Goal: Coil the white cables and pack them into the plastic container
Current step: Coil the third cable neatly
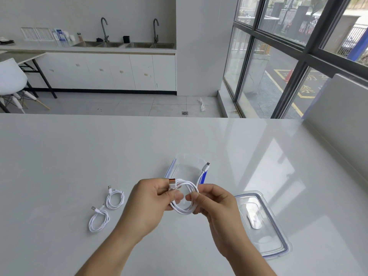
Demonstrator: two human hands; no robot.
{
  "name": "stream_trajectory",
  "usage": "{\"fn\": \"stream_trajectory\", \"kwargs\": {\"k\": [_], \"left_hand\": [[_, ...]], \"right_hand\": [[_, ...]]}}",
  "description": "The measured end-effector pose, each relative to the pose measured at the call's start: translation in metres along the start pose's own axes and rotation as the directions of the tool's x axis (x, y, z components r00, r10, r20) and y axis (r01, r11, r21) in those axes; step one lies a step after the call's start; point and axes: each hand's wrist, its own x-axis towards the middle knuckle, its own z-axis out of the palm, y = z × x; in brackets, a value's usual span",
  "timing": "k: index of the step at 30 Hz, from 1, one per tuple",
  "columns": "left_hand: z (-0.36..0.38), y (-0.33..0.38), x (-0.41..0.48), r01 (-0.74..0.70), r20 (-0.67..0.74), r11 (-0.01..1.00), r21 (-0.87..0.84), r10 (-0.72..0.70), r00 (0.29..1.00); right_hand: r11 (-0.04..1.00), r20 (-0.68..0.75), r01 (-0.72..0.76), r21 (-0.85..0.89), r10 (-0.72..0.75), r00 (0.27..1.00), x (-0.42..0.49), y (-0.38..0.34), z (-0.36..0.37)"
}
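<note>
— Holding the coil up like that, the person has one white cable [185,198] looped between both hands at the lower middle of the frame. The left hand [153,198] has its grip closed on the loops just under the flat metal plug, and the right hand [211,200] pinches the other side of the loop between thumb and fingertips.

— What looks likely to slip?

— The free tail. It runs up from the right hand's pinch, and its small plug [207,165] sticks out over the plastic container [179,166] behind the hands. Nothing ties the loops together, so if either grip loosens they would probably spring open, and the coil would land loose or half over the container's rim.

— And the container itself?

— It sits open on the surface, clear with blue side clips, partly hidden by the hands. Being light, it may slide if the coil is pushed in with one hand. Its lid [260,222] lies apart at the lower right, near the right forearm, where a careless sweep could knock it.

— The other cables?

— Two coiled cables [107,209] lie on the surface at the lower left, just beside each other, also untied. Grabbing them by a plug would likely undo the coils.
</note>
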Motion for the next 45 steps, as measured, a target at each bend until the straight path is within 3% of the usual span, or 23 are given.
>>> {"fn": "stream_trajectory", "kwargs": {"k": [3, 6, 10, 15, 18, 22, 26, 29, 36, 41, 43, 45], "left_hand": [[0.0, 0.0, 0.001, 0.007, 0.013, 1.0, -0.02, -0.006, 1.0], [0.002, 0.0, 0.003, 0.021, 0.024, 0.999, -0.047, -0.02, 1.0], [0.004, 0.002, 0.004, 0.068, 0.039, 0.985, -0.159, -0.062, 0.997], [0.002, 0.002, 0.007, 0.086, 0.043, 0.959, -0.271, -0.077, 0.996], [0.003, 0.004, 0.007, 0.086, 0.097, 0.949, -0.304, -0.059, 0.994], [0.006, 0.007, 0.007, 0.094, 0.166, 0.95, -0.299, -0.045, 0.985], [0.009, 0.004, 0.01, 0.107, 0.16, 0.96, -0.261, -0.066, 0.985], [0.008, 0.001, 0.012, 0.125, 0.142, 0.963, -0.241, -0.092, 0.986], [0.011, -0.003, 0.015, 0.167, 0.125, 0.965, -0.201, -0.143, 0.982], [0.009, -0.007, 0.016, 0.18, 0.105, 0.965, -0.192, -0.163, 0.981], [0.007, -0.008, 0.016, 0.177, 0.098, 0.966, -0.188, -0.161, 0.982], [0.007, -0.007, 0.016, 0.174, 0.103, 0.966, -0.191, -0.157, 0.982]], "right_hand": [[0.999, 0.061, -0.002, -0.033, 0.004, 0.998, 0.001, -0.006, -0.004], [0.998, 0.031, 0.019, -0.065, -0.017, 0.999, 0.004, -0.009, -0.005], [0.993, -0.029, -0.058, 0.107, 0.061, 0.998, 0.007, -0.011, -0.012], [0.985, -0.123, -0.101, 0.139, 0.119, 0.985, 0.009, -0.005, -0.023], [0.994, -0.106, -0.059, -0.096, 0.049, 0.993, 0.009, -0.003, -0.026], [0.831, 0.07, 0.036, -0.555, 0.003, 0.998, 0.012, -0.009, -0.026], [0.702, 0.183, 0.168, -0.692, -0.054, 0.982, 0.016, -0.013, -0.027], [0.742, 0.236, 0.234, -0.628, -0.104, 0.966, 0.015, -0.018, -0.029], [0.958, 0.211, 0.087, -0.271, -0.029, 0.977, 0.012, -0.024, -0.027], [0.997, 0.273, -0.023, -0.079, 0.044, 0.961, 0.011, -0.019, -0.032], [0.999, 0.343, 0.0, -0.037, 0.013, 0.939, 0.009, -0.019, -0.033], [0.99, 0.329, 0.089, -0.112, -0.047, 0.943, 0.008, -0.016, -0.031]]}}
